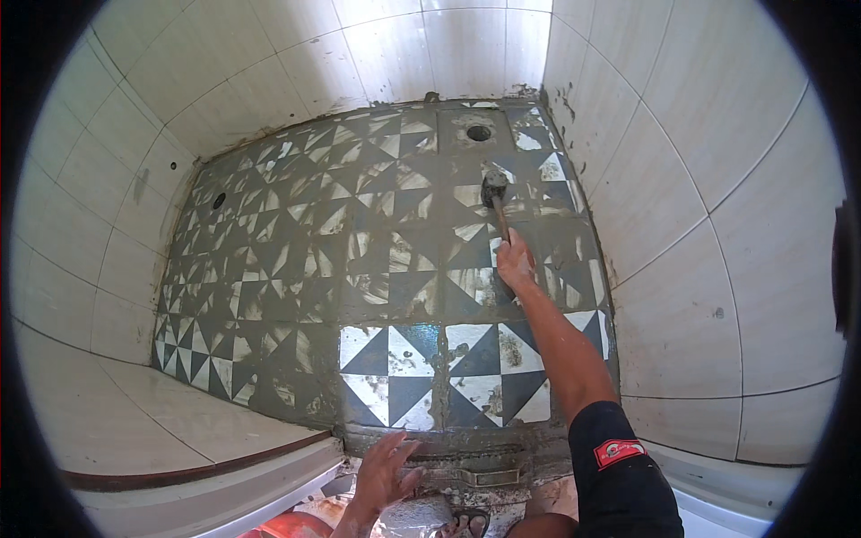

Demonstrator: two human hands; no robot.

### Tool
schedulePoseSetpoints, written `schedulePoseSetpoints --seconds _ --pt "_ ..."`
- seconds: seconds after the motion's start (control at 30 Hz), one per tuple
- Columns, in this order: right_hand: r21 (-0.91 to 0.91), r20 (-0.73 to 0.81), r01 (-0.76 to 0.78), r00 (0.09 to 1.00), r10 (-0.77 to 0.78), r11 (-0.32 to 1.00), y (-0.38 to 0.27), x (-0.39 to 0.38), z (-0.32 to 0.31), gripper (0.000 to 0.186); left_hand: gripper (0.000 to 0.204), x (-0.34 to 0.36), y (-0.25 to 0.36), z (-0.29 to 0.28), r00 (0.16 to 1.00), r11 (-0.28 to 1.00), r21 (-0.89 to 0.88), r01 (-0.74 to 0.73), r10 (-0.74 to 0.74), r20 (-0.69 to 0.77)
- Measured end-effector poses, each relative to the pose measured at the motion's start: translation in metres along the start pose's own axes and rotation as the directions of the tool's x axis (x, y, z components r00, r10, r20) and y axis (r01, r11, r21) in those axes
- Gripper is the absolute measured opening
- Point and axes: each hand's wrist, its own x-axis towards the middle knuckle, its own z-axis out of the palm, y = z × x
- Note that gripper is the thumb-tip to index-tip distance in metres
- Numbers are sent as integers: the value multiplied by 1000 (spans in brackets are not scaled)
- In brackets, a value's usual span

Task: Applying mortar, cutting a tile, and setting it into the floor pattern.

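My right hand is wrapped round the handle of a mallet, arm stretched forward. The mallet's dark, cement-smeared head is over the tiles near the square drain cut-out; whether it touches them I cannot tell. My left hand holds nothing, fingers apart, low at the near edge of the floor. Between my arms lie two cleaner patterned floor tiles with grey and white triangles. Wet grey cement smears the other floor tiles beyond them.
Beige tiled walls close in on both sides and behind. One round drain hole is at the back right, another dark hole at the left. Near my feet are a metal-looking handled piece, a cement-coated lump or container and something red.
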Motion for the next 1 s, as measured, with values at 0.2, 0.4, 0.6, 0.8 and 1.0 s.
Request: schedulePoseSetpoints --seconds 0.2,0.4,0.6,0.8,1.0 --pt "152 -91 -19 995 33 988 -8 -43 -28 56 66 6 4 3 995 1000 -10 17 -16 102" --pt "252 -7 1 1000 0 968 4 -130 -75 52 62 20 1 9 997 999 11 -39 38 67" --pt "291 -3 32 999 -33 956 2 -202 -102 51 60 38 10 16 986 995 65 -80 70 149" --pt "238 25 -15 1000 9 971 6 -242 -107 49 66 71 21 31 971 983 160 -87 48 234" --pt "308 71 -31 997 9 951 0 -305 -131 48 78 119 24 62 988 962 259 -82 44 150"
